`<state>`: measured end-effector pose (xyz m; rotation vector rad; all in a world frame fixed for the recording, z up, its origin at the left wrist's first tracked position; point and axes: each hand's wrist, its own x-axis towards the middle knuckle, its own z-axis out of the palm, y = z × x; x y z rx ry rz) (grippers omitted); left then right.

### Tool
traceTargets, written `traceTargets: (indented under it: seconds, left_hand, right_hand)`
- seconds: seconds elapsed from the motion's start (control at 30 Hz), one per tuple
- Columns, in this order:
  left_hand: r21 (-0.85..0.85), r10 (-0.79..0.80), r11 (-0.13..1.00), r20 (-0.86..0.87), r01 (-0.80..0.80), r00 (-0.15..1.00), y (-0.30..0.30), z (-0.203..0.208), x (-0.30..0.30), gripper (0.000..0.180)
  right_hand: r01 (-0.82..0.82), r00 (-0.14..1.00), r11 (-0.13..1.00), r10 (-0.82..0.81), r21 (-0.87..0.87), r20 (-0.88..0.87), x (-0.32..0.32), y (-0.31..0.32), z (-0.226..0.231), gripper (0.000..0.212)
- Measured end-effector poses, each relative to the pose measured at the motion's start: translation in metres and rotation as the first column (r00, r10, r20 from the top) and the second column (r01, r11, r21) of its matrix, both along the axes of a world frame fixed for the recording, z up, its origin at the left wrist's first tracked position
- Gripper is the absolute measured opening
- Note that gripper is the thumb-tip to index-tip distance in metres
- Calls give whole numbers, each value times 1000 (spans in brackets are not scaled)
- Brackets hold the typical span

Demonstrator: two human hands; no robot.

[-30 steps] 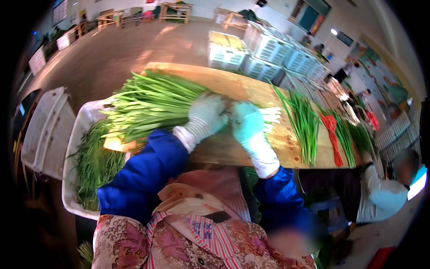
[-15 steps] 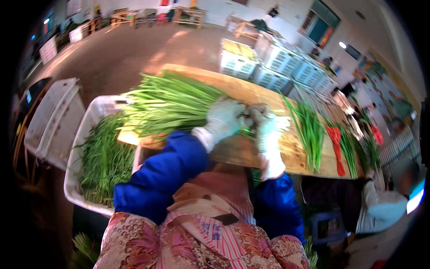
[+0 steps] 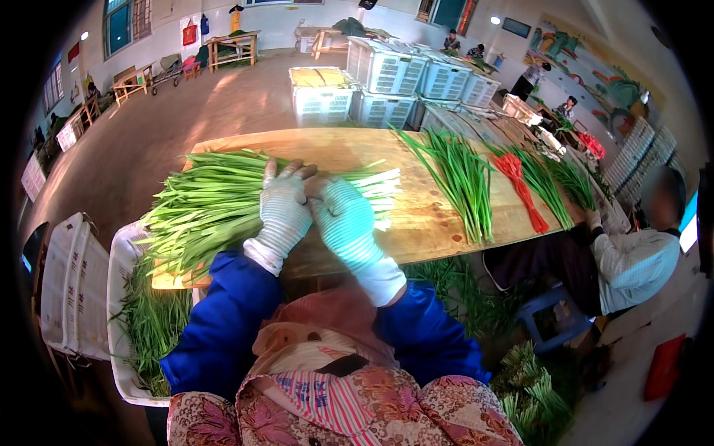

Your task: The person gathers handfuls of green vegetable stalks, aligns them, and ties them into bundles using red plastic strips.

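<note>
A thick bunch of garlic chives (image 3: 216,201) lies across the wooden board (image 3: 424,215), green leaves to the left and pale stem ends to the right. My left hand (image 3: 284,209), in a whitish glove with bare fingertips, grips the bunch from above, its fingers reaching over the far side. Right beside it, my right hand (image 3: 346,223) is closed near the stem end, its fingers curled inward against the bunch. Whatever its fingers pinch is hidden. A smaller chive bunch (image 3: 461,182) lies farther right, beside a bundle of red ties (image 3: 520,189).
A white crate (image 3: 123,372) of loose greens stands at the left, by stacked white bins (image 3: 71,297). Beyond the board are stacked plastic crates (image 3: 387,70). A co-worker (image 3: 639,253) sits at the right near a blue stool (image 3: 554,316). Greens (image 3: 532,394) lie below right.
The view has swung right. My left fingers now reach over the bunch, where before both hands met at the fingertips. My right hand has curled in closer to the left.
</note>
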<state>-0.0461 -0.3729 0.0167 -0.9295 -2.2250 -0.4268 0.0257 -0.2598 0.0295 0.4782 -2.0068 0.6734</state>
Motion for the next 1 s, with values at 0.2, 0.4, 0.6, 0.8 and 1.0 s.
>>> traceTargets:
  seconds: [0.2, 0.4, 0.6, 0.8, 1.0]
  left_hand:
    - [142, -207, 969, 31, 201, 978, 3, 12, 11, 26]
    - [131, -240, 964, 54, 231, 969, 7, 15, 10, 25]
    - [153, -214, 968, 75, 200, 974, 0, 14, 10, 24]
    - [189, -213, 963, 93, 192, 973, -4, 10, 14, 34]
    - [13, -214, 976, -76, 216, 974, -23, -4, 64, 42]
  right_hand:
    - [-67, 997, 820, 39, -568, -61, 33, 84, 53, 39]
    - [-133, 916, 289, 400, -948, -6, 12, 107, 39, 57]
    - [-201, 835, 131, 541, -971, -100, 21, 121, 54, 59]
    - [-134, 844, 717, 445, -684, 301, 14, 98, 25, 47]
    - [-270, 899, 383, 429, -883, -89, 27, 174, -11, 58]
